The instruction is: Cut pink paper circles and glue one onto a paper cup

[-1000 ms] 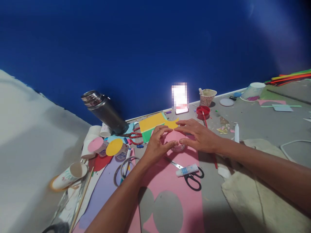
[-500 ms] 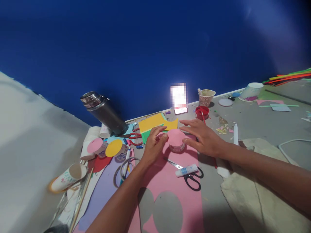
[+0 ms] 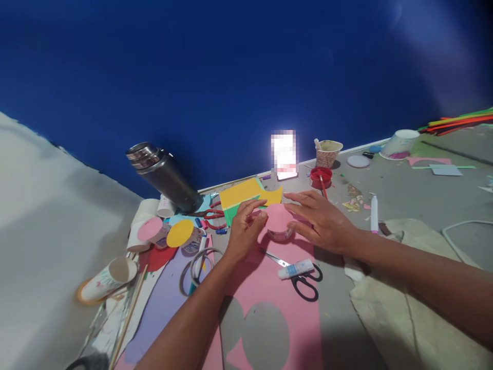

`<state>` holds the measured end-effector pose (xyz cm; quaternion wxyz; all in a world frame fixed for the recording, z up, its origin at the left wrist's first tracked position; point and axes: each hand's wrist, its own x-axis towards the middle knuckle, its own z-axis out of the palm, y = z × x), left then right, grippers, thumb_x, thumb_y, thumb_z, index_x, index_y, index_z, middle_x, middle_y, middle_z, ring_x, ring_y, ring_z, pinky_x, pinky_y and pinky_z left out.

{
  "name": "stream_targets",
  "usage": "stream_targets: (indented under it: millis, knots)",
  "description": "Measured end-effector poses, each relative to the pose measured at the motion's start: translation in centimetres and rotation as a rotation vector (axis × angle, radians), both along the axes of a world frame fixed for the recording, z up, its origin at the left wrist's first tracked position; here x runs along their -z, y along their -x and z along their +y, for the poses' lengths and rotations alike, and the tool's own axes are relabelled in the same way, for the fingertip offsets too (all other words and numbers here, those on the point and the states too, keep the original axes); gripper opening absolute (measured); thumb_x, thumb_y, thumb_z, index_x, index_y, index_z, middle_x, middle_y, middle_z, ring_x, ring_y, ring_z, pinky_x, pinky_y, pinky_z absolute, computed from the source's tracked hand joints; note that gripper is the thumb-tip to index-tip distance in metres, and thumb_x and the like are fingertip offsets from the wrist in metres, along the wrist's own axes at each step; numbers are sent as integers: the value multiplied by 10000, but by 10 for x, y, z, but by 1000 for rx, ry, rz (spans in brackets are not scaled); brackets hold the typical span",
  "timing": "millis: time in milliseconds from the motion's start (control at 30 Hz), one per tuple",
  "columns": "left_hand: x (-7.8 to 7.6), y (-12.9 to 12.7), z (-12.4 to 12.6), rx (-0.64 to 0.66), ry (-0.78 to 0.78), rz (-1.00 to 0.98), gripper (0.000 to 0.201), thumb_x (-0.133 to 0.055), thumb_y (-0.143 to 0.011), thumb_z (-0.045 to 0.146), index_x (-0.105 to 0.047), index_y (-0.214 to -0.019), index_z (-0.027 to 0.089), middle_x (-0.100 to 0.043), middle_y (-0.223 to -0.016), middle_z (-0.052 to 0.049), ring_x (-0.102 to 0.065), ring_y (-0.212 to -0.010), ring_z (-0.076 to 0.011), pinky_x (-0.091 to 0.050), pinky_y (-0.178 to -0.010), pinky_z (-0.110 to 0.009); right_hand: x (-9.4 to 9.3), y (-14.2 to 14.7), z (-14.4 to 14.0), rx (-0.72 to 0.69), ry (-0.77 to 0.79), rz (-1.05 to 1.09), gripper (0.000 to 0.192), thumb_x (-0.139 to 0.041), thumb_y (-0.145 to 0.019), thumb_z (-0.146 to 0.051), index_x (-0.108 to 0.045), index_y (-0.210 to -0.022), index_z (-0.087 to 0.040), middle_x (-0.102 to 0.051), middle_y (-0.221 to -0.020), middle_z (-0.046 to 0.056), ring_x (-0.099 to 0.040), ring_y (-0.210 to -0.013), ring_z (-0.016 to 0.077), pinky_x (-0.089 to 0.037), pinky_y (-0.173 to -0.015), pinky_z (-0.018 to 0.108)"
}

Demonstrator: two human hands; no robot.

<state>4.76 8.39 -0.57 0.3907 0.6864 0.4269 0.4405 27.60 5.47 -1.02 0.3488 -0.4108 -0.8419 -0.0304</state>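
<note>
A small upturned cup capped with a pink paper disc (image 3: 280, 220) stands on a pink sheet (image 3: 269, 288) with round holes cut out of it. My left hand (image 3: 246, 228) rests against the cup's left side, fingertips curled onto the disc's edge. My right hand (image 3: 321, 218) lies flat to the cup's right, fingers spread and touching the disc's far edge. A white glue tube (image 3: 296, 269) lies across black-handled scissors (image 3: 304, 282) just in front of the cup.
At the left are a steel flask (image 3: 164, 177), cups capped with pink (image 3: 151, 229) and yellow (image 3: 180, 233) discs, a tipped cup (image 3: 110, 277) and red scissors (image 3: 211, 216). Yellow and green paper (image 3: 246, 195), a red paint pot (image 3: 321, 177) and a lit phone (image 3: 284, 154) sit behind. Beige cloth (image 3: 404, 303) lies right.
Both hands have loosened off the pink disc: a second ago they pressed over it together, now the left sits at its side and the right lies flatter beside it.
</note>
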Motion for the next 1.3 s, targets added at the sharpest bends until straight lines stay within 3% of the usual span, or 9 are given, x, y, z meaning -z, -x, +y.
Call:
stream_targets:
  millis: [433,600,867,1133,1300]
  knots:
    - [-2,0,-2,-10,57,-18,163,-781,-797,294,-815,-956,296,-643,-1253,-70,-597,-1207,-254,-564,-943,-391,9,1,10,15,48,55,285,-584,-980,-347,-752,-1165,-210,-673,-1345,146,-622,-1148,325,-501,-1019,572]
    - [-2,2,-3,-19,64,-18,179,-790,-791,279,-810,-969,283,-630,-1284,-79,-599,-1215,-264,-560,-942,-411,8,1,8,33,53,50,328,-590,-978,-357,-716,-1228,-187,-656,-1371,160,-602,-1197,334,-494,-1031,568]
    - [-2,5,-8,-61,-117,105,159,-788,-807,256,-810,-953,317,-692,-1264,-46,-613,-1214,-265,-470,-1080,-492,5,7,0,55,33,0,337,-611,-965,-397,-714,-1209,-188,-635,-1405,144,-575,-1185,357,-492,-1017,584]
    - [1,6,-6,-65,-134,120,155,-787,-814,250,-810,-940,339,-706,-1253,-32,-614,-1224,-277,-452,-1098,-520,6,9,0,61,26,-3,322,-592,-976,-364,-706,-1212,-175,-647,-1390,144,-579,-1185,365,-505,-998,583]
    - [-3,7,-5,-67,-188,162,204,-778,-832,279,-795,-1033,304,-677,-1324,-57,-587,-1269,-275,-441,-1111,-501,2,10,0,63,48,24,359,-579,-978,-383,-682,-1227,-145,-639,-1390,174,-572,-1199,365,-492,-1011,585]
